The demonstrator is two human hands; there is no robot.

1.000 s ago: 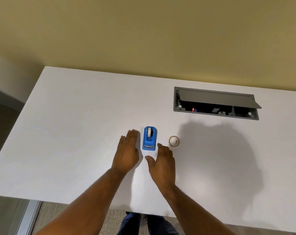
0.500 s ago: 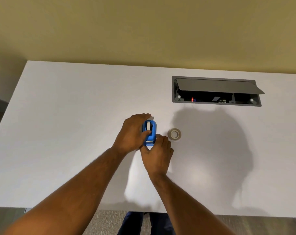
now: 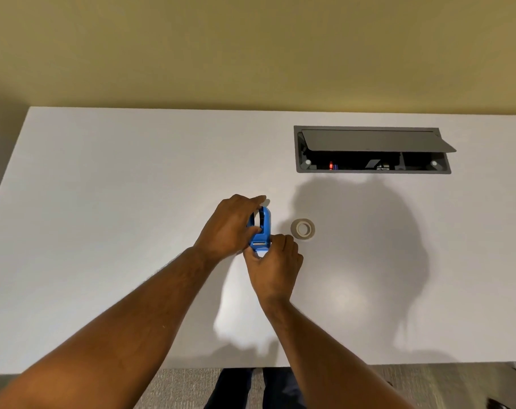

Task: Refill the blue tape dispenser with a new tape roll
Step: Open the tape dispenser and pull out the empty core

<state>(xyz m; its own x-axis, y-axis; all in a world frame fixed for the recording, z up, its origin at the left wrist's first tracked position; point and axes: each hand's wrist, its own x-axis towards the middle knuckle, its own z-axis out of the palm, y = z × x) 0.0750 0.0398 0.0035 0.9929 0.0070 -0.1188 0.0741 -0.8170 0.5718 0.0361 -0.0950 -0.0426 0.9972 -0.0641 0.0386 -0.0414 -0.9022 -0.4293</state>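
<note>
**On the counter, both hands have closed on the dispenser**

At the left of the action, the left hand (image 3: 230,228) has come over the blue tape dispenser (image 3: 261,231) and now wraps its far, rounded end, fingers curled across the top and the thumb pressed to the near side; a second ago that hand lay flat on the counter (image 3: 103,202) beside it. Its grip is clamped on the dispenser body. At the middle, the dispenser sits near the centre of the counter, and its wheel slot looks dark, so the old roll seems to be shifting or coming out, though I cannot tell for certain. Next, the right hand (image 3: 273,267) has moved up from the bare counter and pinches the near, cutter end, grip closed on it. Just to the right, apart from both hands, the new tape roll (image 3: 303,229) lies flat and untouched. Farther right and back, the cable hatch (image 3: 372,150) stands open. I judge the task at its opening step: emptying the holder before the fresh roll goes in
</note>
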